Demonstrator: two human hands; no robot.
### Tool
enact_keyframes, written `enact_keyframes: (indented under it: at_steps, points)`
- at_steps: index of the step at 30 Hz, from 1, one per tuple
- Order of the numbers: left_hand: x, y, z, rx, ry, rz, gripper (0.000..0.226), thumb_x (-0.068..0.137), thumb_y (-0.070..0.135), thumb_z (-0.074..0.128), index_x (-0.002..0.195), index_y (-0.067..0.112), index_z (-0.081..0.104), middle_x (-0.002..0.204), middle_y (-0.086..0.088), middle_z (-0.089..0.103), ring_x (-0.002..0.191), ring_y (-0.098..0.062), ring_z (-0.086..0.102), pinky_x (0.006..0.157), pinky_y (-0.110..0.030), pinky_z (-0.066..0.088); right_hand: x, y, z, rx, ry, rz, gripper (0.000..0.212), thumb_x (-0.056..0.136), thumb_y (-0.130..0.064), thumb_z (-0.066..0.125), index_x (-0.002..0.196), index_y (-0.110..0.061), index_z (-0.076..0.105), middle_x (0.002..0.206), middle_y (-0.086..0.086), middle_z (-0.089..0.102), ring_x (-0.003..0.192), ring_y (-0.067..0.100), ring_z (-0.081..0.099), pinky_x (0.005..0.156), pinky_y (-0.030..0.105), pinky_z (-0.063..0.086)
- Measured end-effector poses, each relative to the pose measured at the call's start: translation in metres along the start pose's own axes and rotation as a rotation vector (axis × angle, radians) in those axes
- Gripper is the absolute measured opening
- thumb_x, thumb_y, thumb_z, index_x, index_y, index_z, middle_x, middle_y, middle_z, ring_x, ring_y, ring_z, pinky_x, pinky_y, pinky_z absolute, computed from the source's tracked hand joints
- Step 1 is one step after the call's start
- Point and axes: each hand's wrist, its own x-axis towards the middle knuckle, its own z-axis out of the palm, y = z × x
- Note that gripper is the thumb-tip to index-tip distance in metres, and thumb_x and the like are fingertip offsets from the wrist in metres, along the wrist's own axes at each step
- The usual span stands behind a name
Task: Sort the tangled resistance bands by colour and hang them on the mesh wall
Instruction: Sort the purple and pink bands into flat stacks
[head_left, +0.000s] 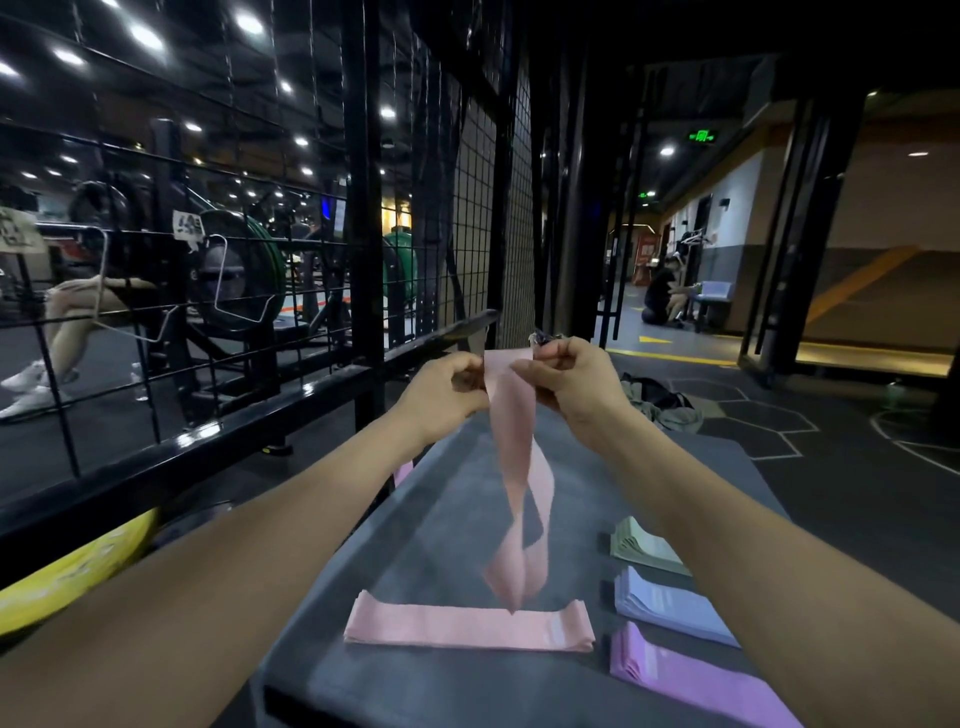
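Both hands were raised over a dark grey padded bench (447, 525), pinching the top edge of a pink resistance band (514, 457) between them. The left hand (441, 395) had its fingers curled in and nipped the band's left corner, while the right hand (571, 384) gripped the right corner with thumb and bent fingers. The band hung down from that hold in a twisted loop, its lowest fold just above a flat stack of pink bands (467, 626) lying on the bench. To the right, partly hidden by the right forearm, lay three more stacks: green bands (641, 545), blue bands (660, 603) and purple bands (670, 670). The black mesh wall (483, 218) stood on the left, beyond the bench.
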Motion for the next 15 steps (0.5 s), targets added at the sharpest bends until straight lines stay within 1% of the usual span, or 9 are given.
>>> enact_keyframes:
  at_steps: [2, 3, 5, 6, 8, 9, 11, 13, 15]
  points:
    - [-0.004, 0.002, 0.003, -0.062, 0.019, -0.019, 0.024, 0.085, -0.006, 0.054, 0.1, 0.011, 0.06, 0.082, 0.003, 0.063, 0.071, -0.01, 0.058, 0.067, -0.021, 0.047, 0.0, 0.002, -0.001, -0.021, 0.009, -0.005, 0.026, 0.08, 0.003, 0.068, 0.072, -0.011, 0.048, 0.065, 0.004, 0.049, 0.06, 0.014, 0.049, 0.059, 0.025, 0.049]
    - [-0.006, 0.003, 0.005, -0.09, 0.028, -0.04, 0.021, 0.088, -0.004, 0.05, 0.101, 0.01, 0.058, 0.083, 0.001, 0.063, 0.073, -0.011, 0.06, 0.068, -0.023, 0.048, 0.0, 0.003, -0.001, -0.023, 0.006, -0.008, 0.025, 0.08, 0.003, 0.067, 0.07, -0.011, 0.049, 0.064, 0.005, 0.049, 0.059, 0.014, 0.049, 0.057, 0.023, 0.049]
    - [-0.009, 0.003, 0.007, -0.163, 0.023, -0.081, 0.011, 0.094, 0.007, 0.047, 0.1, 0.009, 0.057, 0.087, -0.003, 0.065, 0.078, -0.014, 0.063, 0.076, -0.029, 0.052, -0.001, 0.005, -0.002, -0.032, 0.004, -0.018, 0.023, 0.081, 0.003, 0.066, 0.067, -0.01, 0.055, 0.06, 0.004, 0.05, 0.056, 0.012, 0.049, 0.056, 0.021, 0.048]
    - [-0.011, 0.003, 0.008, -0.178, 0.012, -0.094, 0.01, 0.096, 0.015, 0.048, 0.098, 0.009, 0.057, 0.09, -0.006, 0.066, 0.081, -0.016, 0.064, 0.078, -0.031, 0.052, -0.001, 0.005, -0.003, -0.049, 0.003, -0.024, 0.021, 0.081, 0.002, 0.066, 0.067, -0.01, 0.058, 0.061, 0.004, 0.053, 0.057, 0.013, 0.05, 0.059, 0.022, 0.049]
    - [-0.014, 0.001, 0.01, -0.167, 0.005, -0.098, 0.011, 0.094, 0.023, 0.053, 0.092, 0.013, 0.056, 0.091, -0.008, 0.065, 0.082, -0.016, 0.065, 0.075, -0.028, 0.054, -0.002, 0.006, -0.004, -0.093, -0.016, -0.031, 0.016, 0.081, 0.001, 0.067, 0.07, -0.01, 0.063, 0.066, 0.005, 0.059, 0.064, 0.015, 0.054, 0.068, 0.027, 0.049]
    - [-0.014, 0.0, 0.011, -0.165, 0.015, -0.092, 0.008, 0.092, 0.021, 0.057, 0.088, 0.014, 0.054, 0.088, -0.008, 0.064, 0.077, -0.016, 0.063, 0.07, -0.026, 0.054, -0.004, 0.005, -0.004, -0.116, -0.035, -0.031, 0.012, 0.08, 0.001, 0.068, 0.074, -0.009, 0.065, 0.069, 0.005, 0.061, 0.067, 0.016, 0.056, 0.071, 0.027, 0.051]
    - [-0.013, -0.003, 0.012, -0.143, 0.062, -0.064, 0.017, 0.086, 0.012, 0.065, 0.081, 0.016, 0.049, 0.078, -0.005, 0.058, 0.065, -0.014, 0.056, 0.059, -0.022, 0.048, -0.007, 0.004, -0.006, -0.202, -0.064, -0.041, 0.01, 0.078, 0.001, 0.071, 0.082, -0.007, 0.067, 0.076, 0.008, 0.063, 0.07, 0.016, 0.058, 0.072, 0.024, 0.052]
    - [-0.01, -0.005, 0.011, -0.066, 0.115, -0.029, 0.027, 0.08, 0.009, 0.071, 0.08, 0.018, 0.046, 0.076, 0.0, 0.053, 0.066, -0.012, 0.049, 0.064, -0.024, 0.045, -0.009, 0.004, -0.007, -0.295, -0.075, -0.078, 0.011, 0.077, 0.001, 0.072, 0.082, -0.008, 0.067, 0.076, 0.009, 0.062, 0.072, 0.018, 0.057, 0.072, 0.026, 0.051]
    - [-0.011, -0.003, 0.011, -0.014, 0.118, 0.012, 0.027, 0.078, 0.008, 0.073, 0.084, 0.019, 0.048, 0.077, 0.003, 0.052, 0.069, -0.01, 0.049, 0.069, -0.022, 0.045, -0.012, 0.002, -0.007, -0.316, -0.085, -0.11, 0.01, 0.077, 0.001, 0.071, 0.079, -0.008, 0.067, 0.071, 0.008, 0.061, 0.071, 0.019, 0.055, 0.071, 0.027, 0.049]
